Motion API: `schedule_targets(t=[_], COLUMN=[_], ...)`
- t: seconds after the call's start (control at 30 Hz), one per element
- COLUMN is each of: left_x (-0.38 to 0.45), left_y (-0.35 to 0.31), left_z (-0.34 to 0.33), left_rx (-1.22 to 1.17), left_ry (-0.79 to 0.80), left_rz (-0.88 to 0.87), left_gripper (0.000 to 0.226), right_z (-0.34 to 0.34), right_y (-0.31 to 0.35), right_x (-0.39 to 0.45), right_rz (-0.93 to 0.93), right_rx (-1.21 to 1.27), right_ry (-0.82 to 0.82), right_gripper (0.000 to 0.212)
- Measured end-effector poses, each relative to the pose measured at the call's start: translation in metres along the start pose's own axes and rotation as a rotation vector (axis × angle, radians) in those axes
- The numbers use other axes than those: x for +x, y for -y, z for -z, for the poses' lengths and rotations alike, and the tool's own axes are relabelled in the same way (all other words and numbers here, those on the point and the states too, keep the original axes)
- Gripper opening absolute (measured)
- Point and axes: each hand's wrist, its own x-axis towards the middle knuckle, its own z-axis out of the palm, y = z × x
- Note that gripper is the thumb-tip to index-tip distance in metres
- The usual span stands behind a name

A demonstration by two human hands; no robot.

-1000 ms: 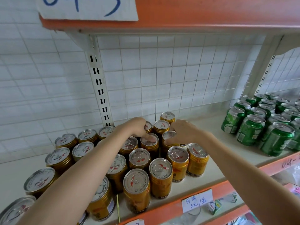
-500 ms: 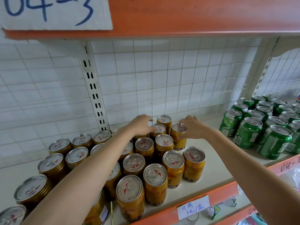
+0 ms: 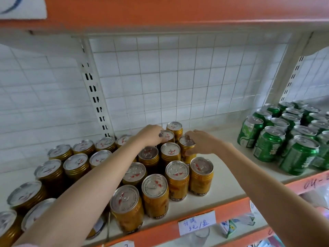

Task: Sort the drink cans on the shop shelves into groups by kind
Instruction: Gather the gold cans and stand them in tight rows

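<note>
Two hands reach to the back of a white shelf (image 3: 222, 177), and I see them from above through the head camera. My left hand (image 3: 151, 135) curls its fingers over the lid of one gold can (image 3: 167, 136) near the rear, and my right hand (image 3: 201, 141) pinches the rim and side of the gold can beside it (image 3: 187, 147); both grips look firm but shallow, at the tops only. Dozens of matching gold cans (image 3: 154, 195) stand packed in rows around my forearms, touching one another, with a front row close to the orange shelf edge (image 3: 231, 207). Well apart on the right stands a cluster of green cans (image 3: 268, 145), several leaning. I judge the main risk to be my left forearm, which crosses low over the gold rows: dragging it sideways could topple cans, and a front can could go over the edge. Lifting by the rim alone could let a can slip and knock its neighbours down in a chain. Moving both cans at once also splits my attention. The tilted green cans look unstable, so a bump to the shelf might roll them.
</note>
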Motion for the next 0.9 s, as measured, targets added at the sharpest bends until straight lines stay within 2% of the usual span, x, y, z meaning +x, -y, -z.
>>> schedule_targets(t=[0.07,0.17,0.27,0.43,0.6,0.7,0.77,0.9], left_x=[-0.016,-0.053,-0.098,-0.177,-0.237,-0.257,-0.264,-0.268], left_y=[0.001,0.009,0.032,0.075,0.117,0.141,0.151,0.161], left_z=[0.004,0.012,0.019,0.024,0.028,0.03,0.028,0.026], left_rx=[-0.043,-0.16,-0.204,-0.071,0.031,0.037,0.028,0.02], left_ry=[-0.06,-0.176,-0.25,-0.308,-0.375,-0.293,-0.24,-0.273], left_rz=[0.006,0.001,0.037,0.227,0.46,0.573,0.598,0.589], left_gripper=[0.039,0.038,0.029,0.03,0.038,0.041,0.042,0.05], right_z=[0.006,0.016,0.014,-0.012,-0.026,-0.028,-0.03,-0.035], right_y=[0.01,0.041,0.078,0.132,0.179,0.201,0.21,0.212], right_x=[-0.006,-0.017,-0.024,-0.017,-0.012,-0.013,-0.013,-0.013], right_rz=[0.073,0.291,0.492,0.669,0.721,0.666,0.649,0.664], right_rx=[-0.066,-0.05,0.02,0.018,-0.006,-0.04,-0.06,-0.025], right_ry=[-0.08,-0.171,-0.101,0.008,0.014,0.022,0.009,0.038], right_gripper=[0.064,0.055,0.046,0.05,0.047,0.033,0.034,0.04])
